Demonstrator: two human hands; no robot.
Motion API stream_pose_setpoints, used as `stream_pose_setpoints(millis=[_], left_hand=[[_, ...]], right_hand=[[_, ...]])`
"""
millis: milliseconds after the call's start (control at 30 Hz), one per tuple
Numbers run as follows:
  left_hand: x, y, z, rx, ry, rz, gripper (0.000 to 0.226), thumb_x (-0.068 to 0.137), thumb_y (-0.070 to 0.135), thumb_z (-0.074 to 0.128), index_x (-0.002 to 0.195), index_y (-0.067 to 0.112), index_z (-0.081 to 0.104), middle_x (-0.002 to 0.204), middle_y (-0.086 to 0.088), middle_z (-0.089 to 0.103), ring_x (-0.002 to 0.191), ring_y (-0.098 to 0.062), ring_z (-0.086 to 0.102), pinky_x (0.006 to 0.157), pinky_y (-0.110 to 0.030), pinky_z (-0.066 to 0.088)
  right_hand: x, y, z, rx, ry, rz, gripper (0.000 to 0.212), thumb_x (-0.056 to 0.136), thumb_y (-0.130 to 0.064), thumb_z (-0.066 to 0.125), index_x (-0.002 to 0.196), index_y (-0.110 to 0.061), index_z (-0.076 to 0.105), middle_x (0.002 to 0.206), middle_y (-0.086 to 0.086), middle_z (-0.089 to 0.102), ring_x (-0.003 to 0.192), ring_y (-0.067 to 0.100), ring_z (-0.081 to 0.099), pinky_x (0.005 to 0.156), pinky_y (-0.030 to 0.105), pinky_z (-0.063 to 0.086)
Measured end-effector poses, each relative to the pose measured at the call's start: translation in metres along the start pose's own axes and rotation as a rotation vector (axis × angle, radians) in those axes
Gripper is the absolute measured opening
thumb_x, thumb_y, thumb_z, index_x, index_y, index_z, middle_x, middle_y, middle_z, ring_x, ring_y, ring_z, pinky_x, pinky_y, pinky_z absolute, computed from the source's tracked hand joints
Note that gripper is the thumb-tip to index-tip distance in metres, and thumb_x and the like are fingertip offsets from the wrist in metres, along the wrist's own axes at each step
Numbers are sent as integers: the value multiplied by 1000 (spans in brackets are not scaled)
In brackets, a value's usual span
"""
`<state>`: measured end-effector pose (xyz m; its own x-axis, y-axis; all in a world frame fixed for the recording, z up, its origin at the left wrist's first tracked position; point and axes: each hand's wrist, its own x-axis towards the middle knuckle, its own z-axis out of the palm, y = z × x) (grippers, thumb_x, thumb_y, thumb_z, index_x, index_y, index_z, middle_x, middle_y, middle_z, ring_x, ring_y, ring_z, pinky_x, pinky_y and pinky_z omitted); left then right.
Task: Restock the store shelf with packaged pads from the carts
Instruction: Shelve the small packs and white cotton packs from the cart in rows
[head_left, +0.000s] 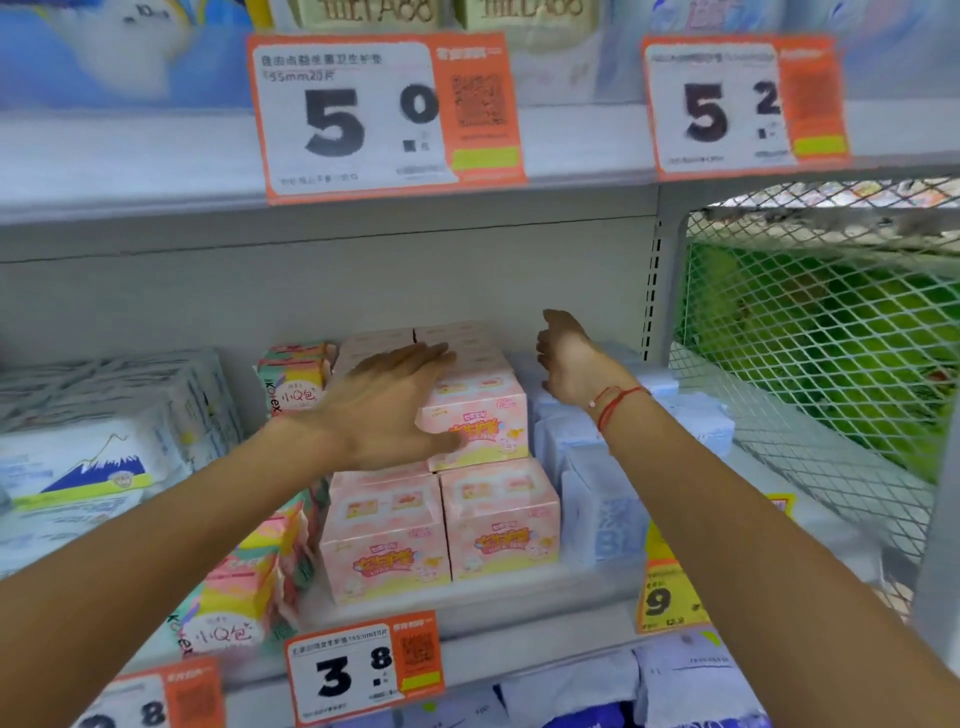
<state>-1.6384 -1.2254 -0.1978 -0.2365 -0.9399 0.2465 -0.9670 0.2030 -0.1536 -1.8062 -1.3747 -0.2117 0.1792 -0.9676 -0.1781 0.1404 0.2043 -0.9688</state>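
Note:
Pink pad boxes are stacked in two layers on the middle shelf (519, 597). My left hand (387, 402) lies flat with fingers spread against the left side and top of the upper front pink box (480, 426). My right hand (569, 364) hovers with loosely curled fingers just right of the pink stack, above the pale blue pad packs (597, 499); it holds nothing. Two lower pink boxes (441, 530) stand at the shelf front. No cart is in view.
Colourful Kotex packs (249, 582) stand left of the pink boxes, white-and-blue packs (93, 467) further left. A wire mesh panel (821, 338) closes the shelf's right end. Orange price tags (363, 670) hang on the shelf edges; the shelf above (156, 171) limits headroom.

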Motion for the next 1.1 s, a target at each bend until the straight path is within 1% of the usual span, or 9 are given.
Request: stream_pose_setpoints(millis=[67, 133, 267, 433, 500, 667, 800, 967, 1100], left_hand=[[-7, 5, -3, -24, 46, -12, 87, 75, 69, 38, 150, 27, 20, 156, 6, 24, 142, -16, 25, 115, -31, 22], [-14, 9, -6, -40, 98, -19, 75, 77, 62, 42, 143, 27, 36, 147, 5, 41, 135, -17, 38, 108, -31, 31], [-19, 14, -9, -6, 138, -19, 48, 92, 45, 54, 135, 26, 50, 133, 6, 56, 124, -18, 49, 99, -30, 38], [-17, 21, -14, -7, 84, -83, 46, 93, 44, 52, 136, 29, 47, 128, 9, 57, 118, -16, 53, 90, -29, 42], [-16, 23, -16, -6, 83, -101, 46, 93, 42, 53, 137, 29, 47, 128, 9, 57, 115, -17, 54, 86, -29, 43], [-15, 25, -17, -36, 70, -134, 50, 90, 42, 58, 136, 25, 48, 133, 5, 55, 112, -20, 56, 89, -30, 43], [-29, 13, -25, -254, 175, -316, 50, 83, 39, 68, 129, 26, 56, 125, 7, 62, 110, -19, 60, 94, -37, 49], [-36, 17, -12, -349, 133, -412, 35, 86, 36, 66, 120, 28, 63, 85, 12, 70, 96, -12, 65, 85, -33, 51], [-34, 22, 0, -444, 199, -450, 31, 89, 32, 63, 119, 27, 65, 87, 5, 75, 93, -14, 66, 81, -34, 53]], right_hand=[[-9, 6, -7, -3, 32, -29, 27, 94, -40, 31, 70, -28, 31, 74, -10, 29, 61, 6, 27, 68, 28, 31], [-18, 13, -10, 38, -11, -2, 25, 93, -42, 33, 76, -26, 40, 74, -8, 34, 62, 7, 31, 57, 26, 28], [-44, 17, -3, 74, -221, 8, 40, 99, -37, 26, 116, -14, 54, 73, 0, 45, 61, 11, 38, 52, 22, 30], [-67, 9, -4, 22, -257, 3, 37, 100, -31, 28, 73, -16, 47, 67, -1, 45, 55, 9, 37, 36, 15, 31], [-67, 7, -10, 50, -193, -3, 34, 100, -31, 30, 73, -17, 43, 71, -1, 44, 59, 11, 37, 41, 17, 34], [-85, 0, -17, -181, -301, -10, 35, 101, -34, 31, 85, -12, 54, 79, 4, 52, 69, 16, 46, 63, 23, 40], [-97, -14, -41, -474, -228, -223, 38, 96, -17, 49, 131, -2, 48, 129, 15, 55, 110, 25, 57, 98, 35, 44], [-119, 2, -33, -769, -375, -374, 58, 84, 0, 66, 137, -5, 42, 125, 7, 55, 119, 17, 52, 87, 19, 49], [-109, 22, -22, -863, -257, -580, 55, 78, -4, 73, 129, -11, 53, 121, 8, 62, 109, 24, 61, 97, 41, 48]])
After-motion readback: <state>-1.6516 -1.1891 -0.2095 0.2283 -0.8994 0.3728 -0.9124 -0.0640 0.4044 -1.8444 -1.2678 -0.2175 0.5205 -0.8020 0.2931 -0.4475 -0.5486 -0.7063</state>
